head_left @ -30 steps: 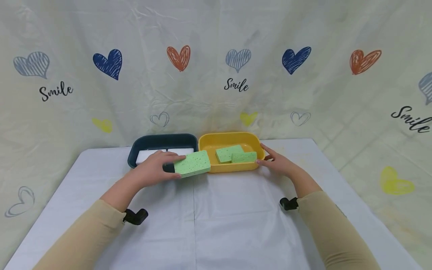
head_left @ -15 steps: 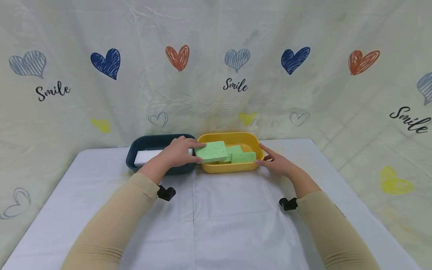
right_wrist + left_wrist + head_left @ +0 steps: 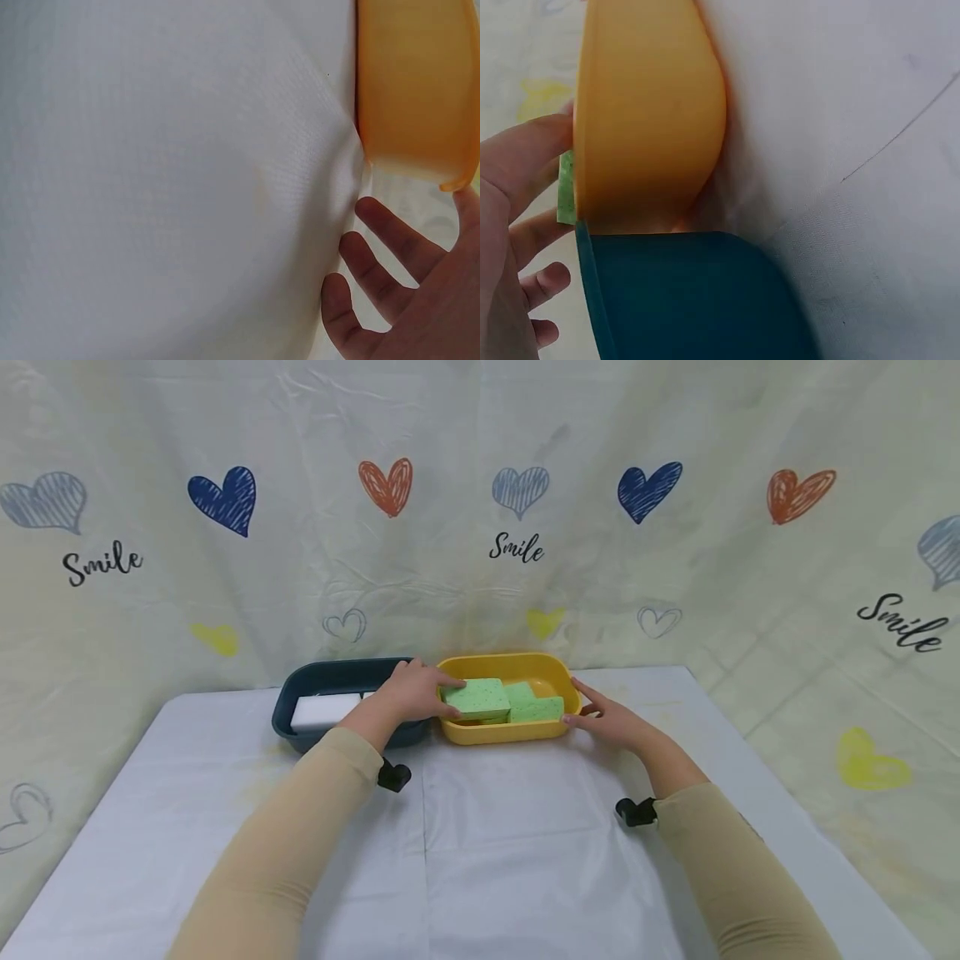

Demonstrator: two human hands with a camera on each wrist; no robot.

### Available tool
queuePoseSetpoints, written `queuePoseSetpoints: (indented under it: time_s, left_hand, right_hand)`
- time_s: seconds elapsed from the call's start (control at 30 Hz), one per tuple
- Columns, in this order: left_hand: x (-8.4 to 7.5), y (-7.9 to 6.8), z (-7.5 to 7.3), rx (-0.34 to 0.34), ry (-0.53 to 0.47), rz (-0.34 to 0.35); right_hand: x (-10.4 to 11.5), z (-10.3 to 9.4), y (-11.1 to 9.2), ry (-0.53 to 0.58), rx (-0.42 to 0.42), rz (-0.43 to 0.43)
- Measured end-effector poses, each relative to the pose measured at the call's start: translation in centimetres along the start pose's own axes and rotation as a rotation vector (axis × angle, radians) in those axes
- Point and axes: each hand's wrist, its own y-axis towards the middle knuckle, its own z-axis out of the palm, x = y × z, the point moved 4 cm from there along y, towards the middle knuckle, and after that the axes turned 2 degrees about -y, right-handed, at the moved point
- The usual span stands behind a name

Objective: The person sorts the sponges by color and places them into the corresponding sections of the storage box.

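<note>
My left hand pinches a green speckled sponge at its left end, thumb on the near side. This sponge lies tilted within the left part of the yellow tray, partly over another green sponge. A further green sponge leans at the tray's near right. In the left wrist view the held sponge shows only as a sliver above the rim. My right hand touches the tray's right end with thumb and forefinger spread; its other fingers are loosely bent beside it.
A dark teal tray stands directly left of the yellow one. White blocks lie in it, partly hidden by my left hand. Both trays sit at the back of the white-covered table, before a heart-printed curtain.
My left hand has carried the sponge rightward from in front of the teal tray, over the yellow tray's rim, and lowered it inside. My right hand stays at the yellow tray's end.
</note>
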Motion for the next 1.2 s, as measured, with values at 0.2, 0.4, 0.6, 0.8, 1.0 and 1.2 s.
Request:
queuePoseSetpoints:
  time_s: [0.2,0.4,0.6,0.8,1.0,1.2]
  left_hand:
    - [0.2,0.1,0.0,-0.005,0.067,-0.001]
    - [0.2,0.0,-0.1,-0.005,0.079,-0.010]
    - [0.0,0.1,0.0,-0.012,0.079,-0.004]
    - [0.1,-0.1,0.0,-0.026,0.051,-0.006]
    - [0.1,-1.1,-0.2,-0.077,0.022,0.034]
    - [0.4,-2.7,-0.3,-0.121,0.012,0.075]
  right_hand:
    - [0.3,0.2,0.3,0.001,0.005,-0.017]
    - [0.6,0.0,0.3,-0.003,0.012,-0.027]
    - [0.7,-0.1,0.1,-0.011,0.012,-0.023]
    - [0.6,-0.2,0.4,-0.017,0.013,-0.018]
    - [0.1,-0.4,0.5,-0.053,0.008,-0.042]
    - [-0.4,-0.9,0.2,-0.087,-0.060,-0.053]
